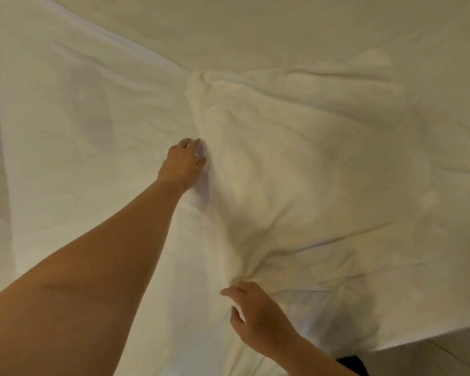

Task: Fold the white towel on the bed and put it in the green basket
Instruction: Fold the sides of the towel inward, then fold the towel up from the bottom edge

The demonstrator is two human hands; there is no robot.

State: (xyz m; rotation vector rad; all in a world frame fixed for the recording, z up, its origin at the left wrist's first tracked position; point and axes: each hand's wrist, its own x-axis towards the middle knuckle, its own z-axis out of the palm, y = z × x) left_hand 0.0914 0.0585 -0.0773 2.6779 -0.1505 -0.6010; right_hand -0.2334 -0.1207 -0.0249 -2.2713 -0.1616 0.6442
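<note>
on the bed (92, 77), right of middle, the white towel (296, 172) lies spread but rumpled, with creases running toward its far left corner and its near left corner. bed sheet is white too, so the towel edge is hard to trace in places. left hand (185, 165) reaches out with a bare arm to the towel's left edge, fingers curled and thumb closed in, pinching the fabric there. right hand (258, 316) sits low at the near left corner where the creases bunch, index finger sticking out to the left, thumb apart, other fingertips on the cloth; cannot tell if it grips or only touches. bed edge runs along the lower right, with pale floor (432, 359) beyond it. a dark object (352, 365) shows beside the right forearm.
</note>
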